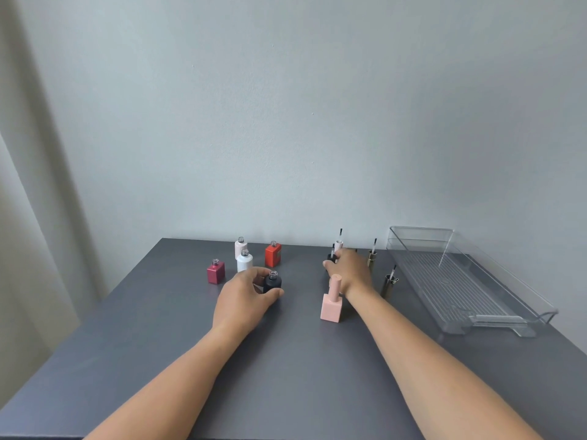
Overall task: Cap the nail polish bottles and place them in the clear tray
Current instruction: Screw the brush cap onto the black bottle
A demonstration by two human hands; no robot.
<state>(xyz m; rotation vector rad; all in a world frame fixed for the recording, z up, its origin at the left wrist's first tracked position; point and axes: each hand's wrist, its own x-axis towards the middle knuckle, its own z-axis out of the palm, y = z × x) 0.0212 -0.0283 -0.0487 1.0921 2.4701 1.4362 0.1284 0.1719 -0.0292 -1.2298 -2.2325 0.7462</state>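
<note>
My left hand (244,296) curls around an uncapped black bottle (272,281) standing on the table. My right hand (351,270) reaches over a black brush cap (331,257), its fingers closing on it. A capped pale pink bottle (332,301) stands just in front of my right wrist. Behind my left hand stand several open bottles: a dark red one (216,272), a white one (244,262), a pale pink one (240,247) and an orange one (273,255). The clear tray (457,281) sits at the right with nothing in it.
Loose brush caps stand upside down near my right hand: a white one (339,244), a gold one (372,257) and a dark metallic one (388,284). The grey table (286,360) meets a plain wall behind; a curtain hangs at the left.
</note>
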